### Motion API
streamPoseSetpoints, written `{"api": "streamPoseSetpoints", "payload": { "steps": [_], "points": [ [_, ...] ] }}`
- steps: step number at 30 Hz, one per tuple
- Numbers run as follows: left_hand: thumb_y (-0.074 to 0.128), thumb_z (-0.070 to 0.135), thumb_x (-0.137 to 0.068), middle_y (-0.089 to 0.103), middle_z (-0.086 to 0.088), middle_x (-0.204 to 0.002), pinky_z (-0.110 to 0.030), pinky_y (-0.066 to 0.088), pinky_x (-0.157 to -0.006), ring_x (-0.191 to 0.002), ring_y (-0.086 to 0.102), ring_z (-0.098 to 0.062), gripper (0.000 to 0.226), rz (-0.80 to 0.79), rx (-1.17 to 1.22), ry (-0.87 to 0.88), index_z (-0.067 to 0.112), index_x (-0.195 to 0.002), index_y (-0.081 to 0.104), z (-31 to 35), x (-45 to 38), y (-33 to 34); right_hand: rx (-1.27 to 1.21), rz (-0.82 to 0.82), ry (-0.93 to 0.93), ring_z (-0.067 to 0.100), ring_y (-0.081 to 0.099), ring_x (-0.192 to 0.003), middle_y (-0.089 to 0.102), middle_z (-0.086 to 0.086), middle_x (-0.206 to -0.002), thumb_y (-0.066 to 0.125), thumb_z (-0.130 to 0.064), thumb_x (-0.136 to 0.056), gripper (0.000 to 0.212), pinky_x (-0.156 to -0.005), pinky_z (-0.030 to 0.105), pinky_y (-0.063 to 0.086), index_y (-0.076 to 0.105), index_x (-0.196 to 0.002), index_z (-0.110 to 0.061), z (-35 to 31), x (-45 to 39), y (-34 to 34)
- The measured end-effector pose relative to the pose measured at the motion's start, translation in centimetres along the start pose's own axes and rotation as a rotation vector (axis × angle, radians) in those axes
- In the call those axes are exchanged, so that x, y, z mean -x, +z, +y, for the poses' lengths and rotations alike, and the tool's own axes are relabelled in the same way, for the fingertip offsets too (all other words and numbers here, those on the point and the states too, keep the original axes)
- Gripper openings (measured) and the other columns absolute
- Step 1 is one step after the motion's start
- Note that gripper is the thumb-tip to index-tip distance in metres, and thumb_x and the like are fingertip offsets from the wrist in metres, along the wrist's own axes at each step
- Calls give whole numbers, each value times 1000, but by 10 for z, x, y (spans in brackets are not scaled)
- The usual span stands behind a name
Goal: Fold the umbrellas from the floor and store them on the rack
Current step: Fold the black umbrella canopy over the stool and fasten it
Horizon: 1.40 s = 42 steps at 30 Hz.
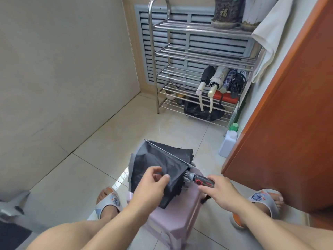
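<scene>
A black umbrella (158,163) lies collapsed but loose on a pink plastic stool (173,221) in front of me. My left hand (151,184) pinches a fold of its black canopy. My right hand (222,192) grips the dark handle with a red button (203,182). One metal rib sticks out along the top edge of the canopy. The steel rack (198,56) stands against the far wall. Several folded umbrellas (221,80) lie side by side on its third shelf, handles toward me.
An orange wooden door (288,123) stands open at the right. A white bottle (228,145) and a green cap sit by the door's foot. A black bag (203,110) lies on the rack's bottom shelf. Pots stand on the top shelf. My slippered feet flank the stool.
</scene>
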<state>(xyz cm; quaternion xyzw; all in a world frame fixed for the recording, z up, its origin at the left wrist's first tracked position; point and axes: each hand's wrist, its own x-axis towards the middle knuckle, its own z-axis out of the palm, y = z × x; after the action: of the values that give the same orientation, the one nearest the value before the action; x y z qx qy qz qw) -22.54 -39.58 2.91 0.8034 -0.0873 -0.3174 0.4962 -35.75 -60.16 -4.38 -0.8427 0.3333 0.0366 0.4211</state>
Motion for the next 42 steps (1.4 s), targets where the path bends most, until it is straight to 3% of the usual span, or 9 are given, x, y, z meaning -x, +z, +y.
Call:
{"api": "streamPoseSetpoints", "payload": {
  "steps": [6, 11, 16, 18, 23, 27, 32, 37, 42],
  "points": [
    [59, 28, -100, 56, -4, -90, -37, 50, -73, -79, 56, -21, 15, 62, 434, -280, 13, -100, 60, 32, 29, 11, -148, 106, -37, 14, 49, -62, 54, -4, -69, 66, -36, -94, 23, -60, 32, 37, 55, -80, -20, -63, 41, -3],
    [60, 34, -102, 75, -9, -86, -36, 56, -73, -69, 72, -23, 36, -65, 482, -266, 1, -107, 72, 42, 37, 37, -347, -97, -61, 17, 65, -99, 64, 1, -108, 49, -45, -97, 24, -84, 34, 53, 54, -109, -24, -114, 59, 30],
    [62, 15, -100, 70, -10, -75, -39, 58, -73, -73, 68, -25, 18, -99, 512, -353, 1, -89, 66, 52, 17, -11, -30, -354, -335, 20, 54, -120, 52, 0, -129, 51, -34, -101, 39, -104, 38, 45, 49, -138, -21, -133, 68, 11],
    [60, 18, -101, 63, -4, -72, -35, 54, -69, -65, 60, -17, 19, -165, 443, -405, 8, -86, 62, 53, 16, -53, 32, -425, -348, 12, 60, -112, 65, -8, -124, 54, -34, -102, 31, -100, 29, 49, 62, -131, -26, -131, 69, -31],
    [61, 16, -86, 49, 0, -66, -24, 31, -47, -47, 39, -13, 4, -193, 82, -326, 13, -87, 58, 58, 26, -134, -64, -70, -164, 8, 61, -87, 66, -6, -101, 51, -22, -105, 20, -76, 25, 49, 66, -116, -29, -102, 31, -111],
    [59, 22, -78, 43, 2, -65, -24, 21, -45, -47, 30, -12, 8, -215, -52, -346, 15, -79, 55, 55, 35, -154, -112, -128, -165, 7, 63, -102, 70, -8, -110, 55, -20, -104, 16, -85, 25, 50, 69, -111, -25, -93, 20, -91],
    [65, 28, -60, 37, 1, -65, -23, 19, -43, -47, 25, -13, 29, -268, -12, -334, 12, -82, 53, 38, 45, -163, -372, -191, -16, 17, 64, -82, 74, 3, -94, 52, -24, -104, 25, -77, 29, 52, 71, -96, -10, -92, 30, -33],
    [75, 30, -47, 36, 0, -65, -22, 18, -43, -45, 24, -12, 45, -338, 12, -316, 11, -83, 56, 33, 46, -163, -613, -418, 2, 12, 45, -70, 55, -1, -85, 63, -40, -99, 24, -67, 24, 41, 72, -98, -18, -88, 38, -22],
    [85, 38, -77, 36, -1, -68, -21, 26, -43, -50, 23, -12, 33, -332, -15, -257, 20, -79, 57, 36, 47, -157, -662, -339, -119, 11, 58, -80, 67, -5, -84, 66, -22, -98, 12, -81, 25, 42, 68, -87, -18, -82, 40, -32]
  ]
}}
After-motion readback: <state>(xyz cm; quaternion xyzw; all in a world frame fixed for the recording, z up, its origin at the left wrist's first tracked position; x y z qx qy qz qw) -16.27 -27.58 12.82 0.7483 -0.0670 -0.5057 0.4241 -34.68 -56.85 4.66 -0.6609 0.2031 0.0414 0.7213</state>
